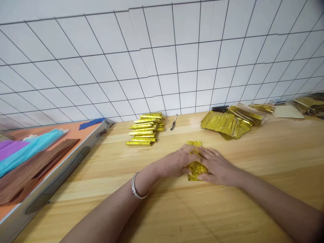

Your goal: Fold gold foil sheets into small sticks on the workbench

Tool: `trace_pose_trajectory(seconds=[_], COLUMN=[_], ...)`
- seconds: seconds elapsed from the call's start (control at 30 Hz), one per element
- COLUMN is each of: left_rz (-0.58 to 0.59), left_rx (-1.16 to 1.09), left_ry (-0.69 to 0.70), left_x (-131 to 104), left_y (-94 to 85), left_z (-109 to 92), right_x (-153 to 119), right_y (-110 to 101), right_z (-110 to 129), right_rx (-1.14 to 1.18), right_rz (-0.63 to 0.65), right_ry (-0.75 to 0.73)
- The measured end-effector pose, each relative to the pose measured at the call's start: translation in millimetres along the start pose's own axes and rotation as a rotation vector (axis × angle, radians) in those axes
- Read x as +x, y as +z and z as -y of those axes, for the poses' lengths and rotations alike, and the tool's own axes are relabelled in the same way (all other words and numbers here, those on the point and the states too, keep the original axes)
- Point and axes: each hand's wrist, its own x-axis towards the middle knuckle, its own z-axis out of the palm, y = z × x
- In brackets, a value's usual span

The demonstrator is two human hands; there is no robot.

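Observation:
A strip of shiny gold foil paper point(196, 170) lies on the wooden table in front of me, its upper end showing above my fingers. My left hand point(181, 160) reaches over it from the left, fingers curved across its middle and thumb by its left edge, gripping it. From the right, my right hand point(219, 168) rests on the paper, fingers stretched out and thumb spread apart near its lower right corner. The middle of the strip is partly hidden under the fingers. A silver bangle point(136, 189) circles my left wrist.
Narrow folded gold strips point(145, 130) are stacked at the back, beside a pen point(174, 122). Flat gold sheets point(225, 123) lie back right, near a black clip point(220, 109) and a beige card point(288, 112). A raised-edge orange tray point(87, 133) with coloured cloth-like pieces borders the left.

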Motion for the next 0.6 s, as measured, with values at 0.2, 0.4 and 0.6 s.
trace_pose_trajectory(seconds=[0.2,0.4,0.6], left_rz=[0.059,0.112,0.122], left_rx=[-0.072,-0.017,0.015], left_ry=[0.014,-0.020,-0.080], left_x=[2,3,1], left_y=[2.3,4.8,10.7], left_z=[-1,-5,-6], right_x=[-1,-2,-2], right_y=[5,5,3], right_z=[-4,-3,-2], right_rx=[0.009,-0.003,-0.010], right_rz=[-0.018,-0.015,-0.008], right_ry=[0.024,0.043,0.040])
